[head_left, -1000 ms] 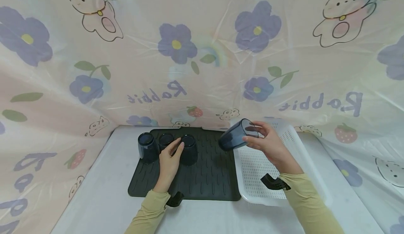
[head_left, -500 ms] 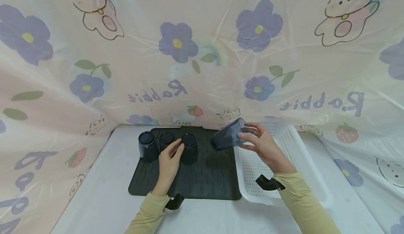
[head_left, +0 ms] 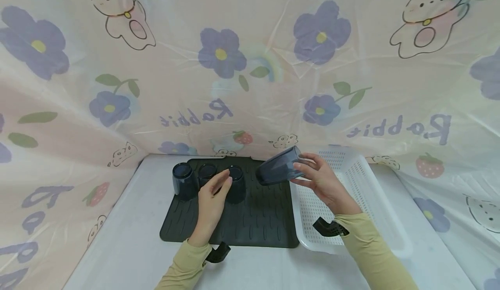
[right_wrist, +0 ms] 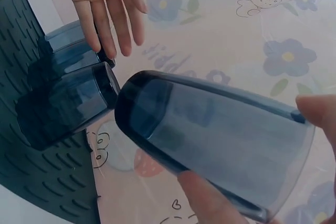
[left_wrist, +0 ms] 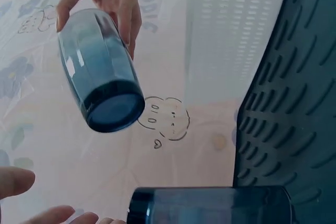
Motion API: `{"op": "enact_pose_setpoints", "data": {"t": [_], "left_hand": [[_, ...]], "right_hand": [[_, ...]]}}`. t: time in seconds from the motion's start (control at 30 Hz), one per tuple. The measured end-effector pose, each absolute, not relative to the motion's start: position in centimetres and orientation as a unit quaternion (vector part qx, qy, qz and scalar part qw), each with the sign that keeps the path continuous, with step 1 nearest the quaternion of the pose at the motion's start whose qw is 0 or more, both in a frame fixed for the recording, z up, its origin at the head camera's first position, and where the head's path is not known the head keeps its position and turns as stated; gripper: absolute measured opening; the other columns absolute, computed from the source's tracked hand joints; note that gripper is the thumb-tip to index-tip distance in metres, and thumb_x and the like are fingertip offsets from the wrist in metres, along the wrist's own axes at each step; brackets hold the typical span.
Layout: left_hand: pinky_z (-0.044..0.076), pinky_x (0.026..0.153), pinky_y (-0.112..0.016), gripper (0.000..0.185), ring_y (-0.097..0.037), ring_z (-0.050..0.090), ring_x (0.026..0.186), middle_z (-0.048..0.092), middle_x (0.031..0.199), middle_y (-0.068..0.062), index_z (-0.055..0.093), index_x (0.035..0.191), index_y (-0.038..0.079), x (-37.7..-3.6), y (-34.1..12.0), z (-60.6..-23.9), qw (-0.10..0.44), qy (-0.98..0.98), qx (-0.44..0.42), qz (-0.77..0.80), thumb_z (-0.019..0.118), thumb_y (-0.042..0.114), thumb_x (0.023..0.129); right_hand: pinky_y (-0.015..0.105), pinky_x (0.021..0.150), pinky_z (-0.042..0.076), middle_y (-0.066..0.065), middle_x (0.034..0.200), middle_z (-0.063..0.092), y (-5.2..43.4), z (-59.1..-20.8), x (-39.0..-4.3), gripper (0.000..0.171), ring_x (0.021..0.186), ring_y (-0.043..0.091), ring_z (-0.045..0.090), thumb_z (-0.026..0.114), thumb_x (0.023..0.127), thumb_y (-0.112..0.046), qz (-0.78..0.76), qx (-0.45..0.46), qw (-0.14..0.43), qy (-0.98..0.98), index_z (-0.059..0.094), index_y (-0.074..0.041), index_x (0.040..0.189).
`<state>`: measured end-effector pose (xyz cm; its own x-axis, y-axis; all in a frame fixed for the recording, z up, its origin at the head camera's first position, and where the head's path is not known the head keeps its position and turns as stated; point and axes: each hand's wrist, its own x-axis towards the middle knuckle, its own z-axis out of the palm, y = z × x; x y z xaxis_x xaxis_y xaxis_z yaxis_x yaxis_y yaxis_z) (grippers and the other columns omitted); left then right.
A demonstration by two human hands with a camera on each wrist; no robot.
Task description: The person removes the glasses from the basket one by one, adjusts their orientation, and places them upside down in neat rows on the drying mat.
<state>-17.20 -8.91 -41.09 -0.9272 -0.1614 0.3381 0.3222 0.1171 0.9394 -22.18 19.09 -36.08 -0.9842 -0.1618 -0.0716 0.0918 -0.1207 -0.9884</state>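
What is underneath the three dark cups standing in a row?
The three cups stand upside down on a dark ribbed mat, which lies on the white table. The left hand hides part of the mat and cups; their insides cannot be seen.

"Rabbit", mirrored, on the printed backdrop sheet point(head_left: 250, 64)

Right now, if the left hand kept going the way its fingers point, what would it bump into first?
Probably the dark cup just beyond the left hand: the straight fingers already reach its side on the dark mat. Whether they touch it is unclear.
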Motion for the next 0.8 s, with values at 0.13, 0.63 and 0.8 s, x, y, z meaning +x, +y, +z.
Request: {"op": "enact_pose_setpoints", "data": {"t": [0.13,0.63,0.8], "left_hand": [[0.042,0.101,-0.048,0.035,-0.026,0.058,0.115,0.061,0.125,-0.015,0.06,0.126,0.0,-18.0,-8.8,-42.2,0.181,-0.714,-0.073,-0.672,0.062,0.015,0.095],[0.051,0.091,-0.033,0.037,-0.031,0.055,0.117,0.059,0.126,-0.015,0.059,0.127,-0.001,-18.4,-7.7,-42.0,0.091,-0.637,-0.075,-0.762,0.062,0.017,0.095],[0.049,0.094,-0.038,0.044,-0.031,0.053,0.121,0.055,0.13,-0.019,0.054,0.132,0.0,-18.6,-7.3,-42.0,0.046,-0.628,-0.077,-0.773,0.062,0.021,0.095]], "right_hand": [[0.051,0.087,0.051,0.021,0.13,0.041,18.9,-36.1,-22.1,0.064,0.096,0.021,0.061,0.062,0.092,-0.008,-0.75,-0.029,0.089,0.655,0.024,0.002,0.143],[0.051,0.088,0.051,0.018,0.123,0.045,18.2,-36.2,-21.8,0.063,0.093,0.022,0.062,0.06,0.092,-0.006,-0.763,-0.034,0.108,0.636,0.024,0.003,0.143],[0.051,0.09,0.05,0.017,0.121,0.045,18.0,-36.5,-21.7,0.059,0.093,0.022,0.062,0.057,0.093,-0.006,-0.773,-0.036,0.121,0.622,0.025,0.002,0.142]]}}
